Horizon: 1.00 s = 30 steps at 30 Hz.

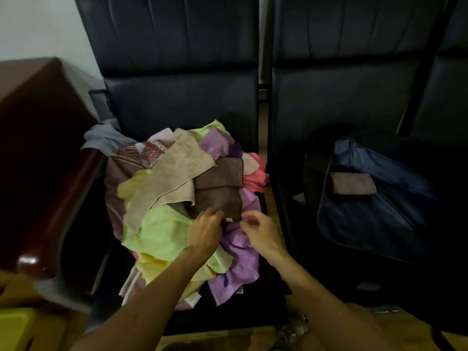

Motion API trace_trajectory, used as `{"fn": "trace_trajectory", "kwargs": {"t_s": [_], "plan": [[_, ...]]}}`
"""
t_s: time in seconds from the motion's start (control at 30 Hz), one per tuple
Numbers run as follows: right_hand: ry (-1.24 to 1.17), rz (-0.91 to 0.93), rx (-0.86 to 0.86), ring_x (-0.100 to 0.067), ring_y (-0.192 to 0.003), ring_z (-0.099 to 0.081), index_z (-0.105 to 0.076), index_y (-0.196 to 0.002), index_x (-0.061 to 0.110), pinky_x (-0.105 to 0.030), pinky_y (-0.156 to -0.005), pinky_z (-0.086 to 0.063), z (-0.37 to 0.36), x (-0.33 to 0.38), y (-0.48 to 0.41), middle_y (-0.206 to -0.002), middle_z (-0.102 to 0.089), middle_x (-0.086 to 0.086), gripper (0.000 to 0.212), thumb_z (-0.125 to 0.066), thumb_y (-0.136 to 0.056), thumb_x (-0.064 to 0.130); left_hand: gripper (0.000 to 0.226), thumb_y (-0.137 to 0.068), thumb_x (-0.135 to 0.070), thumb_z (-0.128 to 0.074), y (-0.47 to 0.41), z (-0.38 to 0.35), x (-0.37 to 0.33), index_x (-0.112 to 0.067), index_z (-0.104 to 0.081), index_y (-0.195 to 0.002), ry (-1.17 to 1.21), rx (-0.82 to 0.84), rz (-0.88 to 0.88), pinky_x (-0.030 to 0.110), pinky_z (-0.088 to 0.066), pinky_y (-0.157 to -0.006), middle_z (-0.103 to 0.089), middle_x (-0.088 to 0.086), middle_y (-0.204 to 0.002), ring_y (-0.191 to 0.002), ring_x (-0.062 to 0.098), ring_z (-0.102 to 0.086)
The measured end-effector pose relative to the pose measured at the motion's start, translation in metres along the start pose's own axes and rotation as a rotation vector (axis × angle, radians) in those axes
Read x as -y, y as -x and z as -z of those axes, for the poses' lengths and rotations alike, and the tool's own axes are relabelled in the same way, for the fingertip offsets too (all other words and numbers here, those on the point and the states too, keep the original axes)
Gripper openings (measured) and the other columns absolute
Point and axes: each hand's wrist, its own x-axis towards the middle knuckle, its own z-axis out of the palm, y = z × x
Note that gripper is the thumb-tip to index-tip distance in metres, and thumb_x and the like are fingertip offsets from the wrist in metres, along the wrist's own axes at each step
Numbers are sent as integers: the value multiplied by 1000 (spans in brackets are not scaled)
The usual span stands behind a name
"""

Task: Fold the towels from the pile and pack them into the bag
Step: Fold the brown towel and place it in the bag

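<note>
Atop the pile (pixel 162 224), the brown towel (pixel 217 196) is pinched at its near edge by the left hand (pixel 206 233). The curled right hand's (pixel 259 233) hold cannot be told. Both corners should be gripped before lifting.

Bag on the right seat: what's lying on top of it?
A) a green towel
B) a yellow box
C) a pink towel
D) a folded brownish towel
D: a folded brownish towel lies on the dark blue bag, apart from the colourful pile.

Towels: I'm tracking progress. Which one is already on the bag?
The folded brown towel lying on the blue bag; the others are heaped in the pile.
</note>
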Motion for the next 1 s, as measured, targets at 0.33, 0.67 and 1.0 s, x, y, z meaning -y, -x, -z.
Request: {"fn": "trace_trajectory", "kwargs": {"t_s": [0.33,0.67,1.0], "plan": [[82,-154,112,-22,-109,-63,-52,-135,18,-30,-91,-50,-34,11,-38,-119,-66,-4,53,-71,-86,10,16,-89,-11,-63,-17,8,13,-12,-68,-104,-221,-111,-117,39,-50,-67,-60,9,-109,-98,32,-58],[171,321,-105,-8,-103,-57,-55,-128,19,-16,-78,-38,13,114,-13,-114,-62,8,56,-81,-79,31,13,-94,-16,-53,-42,137,-26,-20,-65,-98,279,-479,-300,24,-41,-77,-63,-8,-91,-82,8,-53],[201,648,-373,-11,-100,-57,-35,-139,24,-29,-83,-49,83,211,45,-115,-58,-1,71,-77,-83,28,9,-100,-13,-53,-19,271,-83,-18,-59,-102,713,-511,-297,10,-45,-61,-63,-7,-82,-71,-6,-59]]}}
